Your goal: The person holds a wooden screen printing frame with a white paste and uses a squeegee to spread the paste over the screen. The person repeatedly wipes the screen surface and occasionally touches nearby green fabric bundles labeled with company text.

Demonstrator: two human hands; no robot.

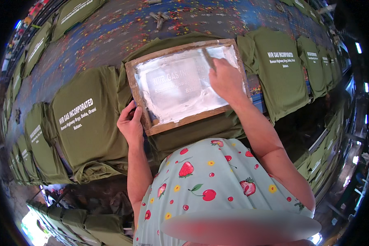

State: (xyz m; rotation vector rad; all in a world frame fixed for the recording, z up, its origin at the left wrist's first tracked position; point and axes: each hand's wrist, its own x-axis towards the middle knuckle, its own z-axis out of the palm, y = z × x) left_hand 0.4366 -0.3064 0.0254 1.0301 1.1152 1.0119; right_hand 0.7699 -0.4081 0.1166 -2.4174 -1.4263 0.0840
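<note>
Shows a long table [110, 49] in blue and grey, flecked with red and yellow. Has an olive shirt [86, 135] with white print lying flat at left, with smaller-looking shirts [39, 143] in line beyond. Bears a matching shirt [279, 74] at right, plus a folded-over row [311, 65] past that. Carries grey stubs [159, 19] in a cluster near the top, and printed garments [76, 18] at upper left. Shows dark green clothes [96, 223] at lower left, near a white glare [32, 225].
</note>
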